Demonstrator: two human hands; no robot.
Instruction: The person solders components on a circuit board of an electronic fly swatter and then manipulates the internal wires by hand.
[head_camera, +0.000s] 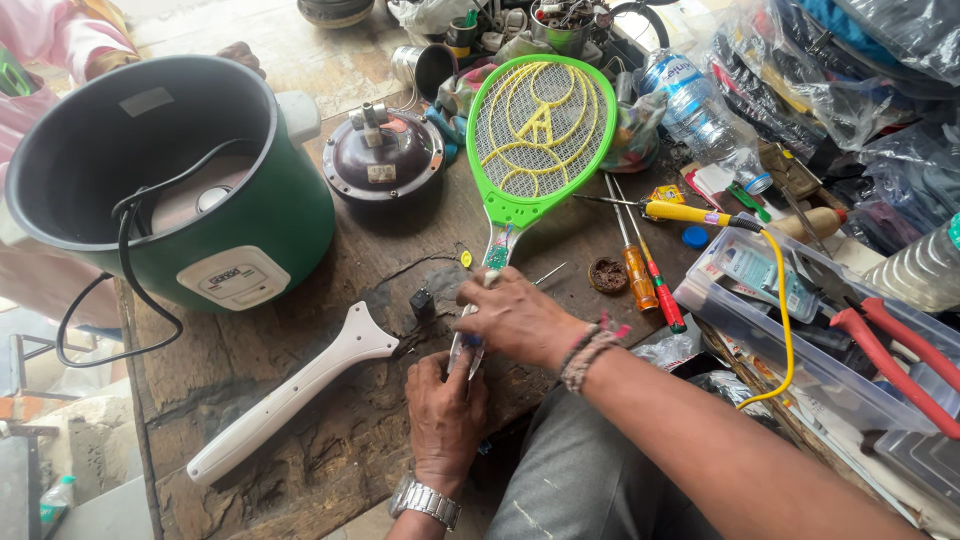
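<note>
A green racket-shaped insect swatter (540, 135) lies on the worn wooden workbench (300, 420), its yellow mesh head pointing away. Its handle is opened, showing a circuit board. My right hand (515, 318) rests over that opened handle, fingers curled on it. My left hand (445, 410), with a metal watch at the wrist, grips the lower end of the handle from below. The detached white handle cover (290, 395) lies to the left, joined by thin black wires to a small black part (421, 303).
A green rice cooker (170, 180) with a black cord stands at the left. A dark round lid (383, 157) sits behind. Screwdrivers (640, 265), a yellow soldering iron (690, 213), a clear tray (800, 340) with red pliers (900, 350) and bottles crowd the right.
</note>
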